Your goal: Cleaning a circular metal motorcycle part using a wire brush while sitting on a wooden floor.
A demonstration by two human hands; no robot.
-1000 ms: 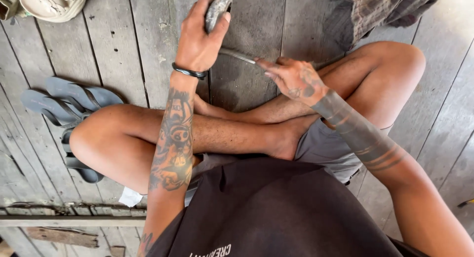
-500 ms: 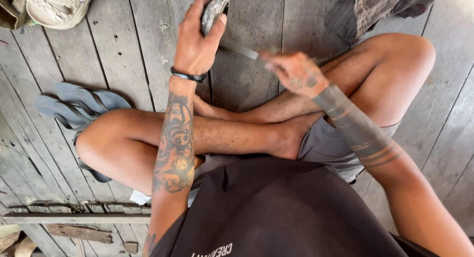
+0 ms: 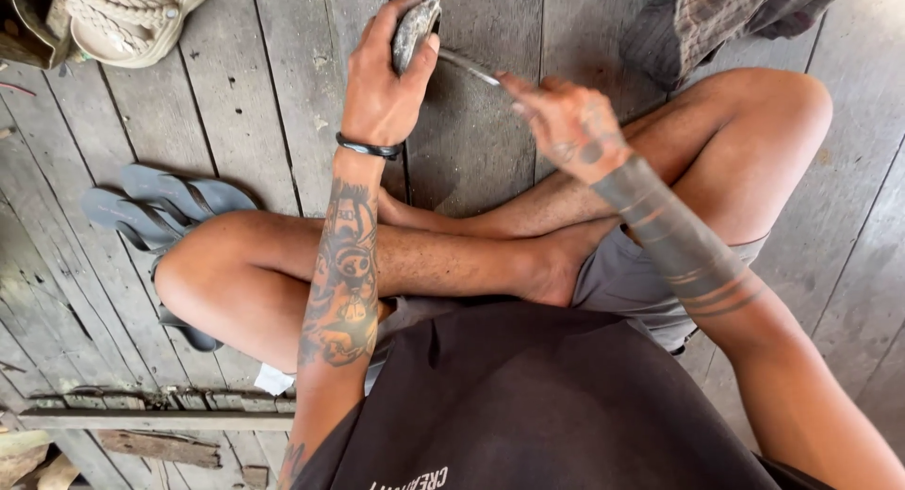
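Note:
I sit cross-legged on a grey plank floor. My left hand (image 3: pixel 382 85) is stretched forward and grips a dark grey oblong object (image 3: pixel 416 28), held upright near the top edge of the view. My right hand (image 3: pixel 566 122) is blurred and holds a thin metal blade (image 3: pixel 468 66) whose tip reaches the lower side of the grey object. A black band circles my left wrist. Both forearms are tattooed.
Grey flip-flops (image 3: pixel 156 203) lie on the planks left of my knee. A woven beige sandal (image 3: pixel 123 19) sits at the top left. Striped cloth (image 3: pixel 716 19) is bunched at the top right. Scrap wood (image 3: pixel 141 438) lies at the bottom left.
Both hands have stayed together over the planks. My right hand with the blade has shifted slightly along the grey object, and the view has tilted a little.

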